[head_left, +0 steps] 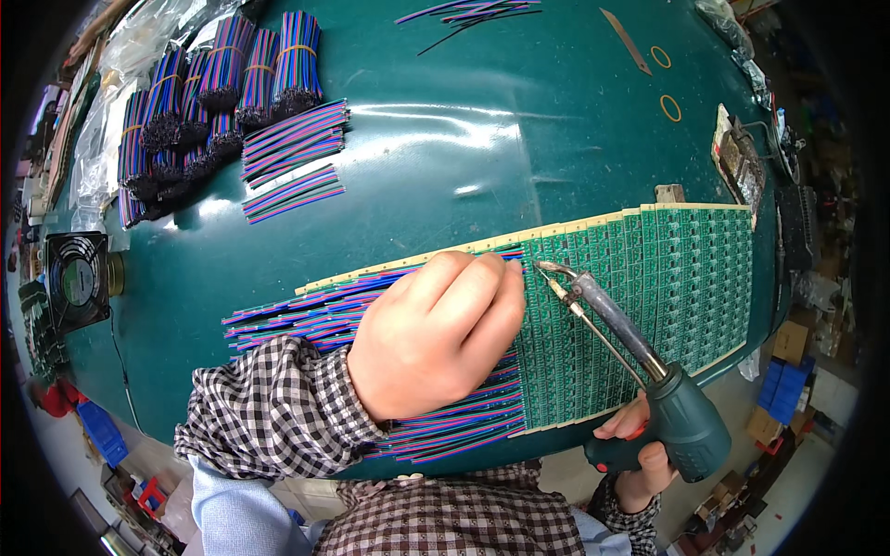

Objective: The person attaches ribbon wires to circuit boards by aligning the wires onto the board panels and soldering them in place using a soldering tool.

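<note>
1. One dark green soldering gun is at the lower right, over the near edge of the green circuit boards. Its long metal barrel slants up and to the left, away from the person, and the bent tip points left. A thin tube runs beside the barrel. I can't tell if the tip touches a board.
2. The right hand is closed around the gun's handle, with the thumb on the near side.
3. The left hand is palm down with its fingers curled in, just left of the tip. Its fingertips are hidden, so I can't tell if it has hold of a wire.
4. Blue, red and black wires lie under and around that hand. They run left to right, with their right ends at the boards. There are too many to count.
5. The boards lie side by side in one long row, left to right, too close together to count.
6. At the upper left are at least nine tied wire bundles; some hide behind others.
7. On the green table there are also two loose rubber bands, one brown strip and one black fan.
</note>
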The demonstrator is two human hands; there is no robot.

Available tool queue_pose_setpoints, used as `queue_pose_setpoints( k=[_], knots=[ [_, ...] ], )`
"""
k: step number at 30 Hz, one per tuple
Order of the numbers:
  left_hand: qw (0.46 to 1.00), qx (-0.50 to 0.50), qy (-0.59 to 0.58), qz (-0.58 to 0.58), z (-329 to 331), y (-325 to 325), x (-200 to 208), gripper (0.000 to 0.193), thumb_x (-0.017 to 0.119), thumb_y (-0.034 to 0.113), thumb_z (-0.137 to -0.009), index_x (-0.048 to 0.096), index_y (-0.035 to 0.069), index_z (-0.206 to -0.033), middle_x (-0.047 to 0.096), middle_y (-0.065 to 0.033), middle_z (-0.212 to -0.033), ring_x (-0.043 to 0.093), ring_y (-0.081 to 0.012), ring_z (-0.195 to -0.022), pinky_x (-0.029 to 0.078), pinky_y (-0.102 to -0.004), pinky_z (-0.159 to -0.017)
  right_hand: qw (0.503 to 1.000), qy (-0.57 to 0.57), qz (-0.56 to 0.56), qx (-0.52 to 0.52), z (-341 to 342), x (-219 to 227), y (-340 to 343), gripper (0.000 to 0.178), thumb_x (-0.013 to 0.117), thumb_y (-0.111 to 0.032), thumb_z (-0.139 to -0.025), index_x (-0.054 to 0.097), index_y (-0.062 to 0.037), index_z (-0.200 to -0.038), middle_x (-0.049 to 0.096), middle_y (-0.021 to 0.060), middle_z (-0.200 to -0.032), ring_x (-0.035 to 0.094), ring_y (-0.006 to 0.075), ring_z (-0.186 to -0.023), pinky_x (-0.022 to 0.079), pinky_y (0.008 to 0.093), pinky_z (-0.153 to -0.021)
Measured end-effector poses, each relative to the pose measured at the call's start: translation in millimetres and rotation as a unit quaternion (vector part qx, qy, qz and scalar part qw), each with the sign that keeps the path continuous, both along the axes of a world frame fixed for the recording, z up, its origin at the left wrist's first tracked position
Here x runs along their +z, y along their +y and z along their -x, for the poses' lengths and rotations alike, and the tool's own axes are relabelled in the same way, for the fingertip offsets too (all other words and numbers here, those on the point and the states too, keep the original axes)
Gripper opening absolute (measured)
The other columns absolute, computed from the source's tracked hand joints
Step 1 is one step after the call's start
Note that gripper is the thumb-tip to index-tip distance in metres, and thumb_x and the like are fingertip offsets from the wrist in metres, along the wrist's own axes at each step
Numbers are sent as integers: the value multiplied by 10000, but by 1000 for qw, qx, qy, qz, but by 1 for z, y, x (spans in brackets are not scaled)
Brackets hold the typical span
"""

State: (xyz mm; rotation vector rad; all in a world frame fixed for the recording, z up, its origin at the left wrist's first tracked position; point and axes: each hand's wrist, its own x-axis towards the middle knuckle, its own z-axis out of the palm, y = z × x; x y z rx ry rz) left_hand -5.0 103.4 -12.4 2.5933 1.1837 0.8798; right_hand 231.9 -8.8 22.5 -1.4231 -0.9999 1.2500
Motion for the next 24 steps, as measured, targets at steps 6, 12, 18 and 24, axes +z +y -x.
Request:
queue_pose_setpoints(
  k=[6, 12, 18, 24],
  knots=[
    [1000, -7, 7, -10, 1, -1, 2, 370, 595, 60, -652, 622, -92, -988, 574, -136, -897, 598, -248, -789, 525, -318, -687, 1000, -6, 7, -20, 4, 3, 1, 697, 645, -412, -828, 412, 165, -1143, 555, 127, -740, 578, 213, -659, 549, 319, -569],
    [1000, -5, 4, -20, 1, -2, -1, 373, 596, 58, -644, 623, -96, -981, 568, -136, -885, 597, -250, -785, 529, -315, -681, 1000, -5, 16, -8, 1, 2, 0, 702, 648, -421, -821, 419, 163, -1137, 553, 122, -727, 578, 210, -655, 549, 316, -569],
    [1000, 0, 17, -18, -2, -2, 0, 359, 602, 49, -638, 621, -93, -967, 565, -136, -893, 589, -245, -767, 521, -315, -659, 1000, -2, 15, -4, 1, 1, 1, 696, 652, -409, -825, 410, 158, -1148, 554, 128, -735, 580, 220, -665, 548, 329, -577],
    [1000, 2, 7, -22, -3, -1, -1, 351, 610, 52, -635, 620, -85, -958, 562, -137, -894, 587, -245, -760, 517, -315, -651, 1000, 7, 25, 14, -1, 3, 1, 700, 663, -399, -828, 397, 160, -1157, 554, 130, -740, 582, 227, -668, 547, 340, -580]
  ],
)
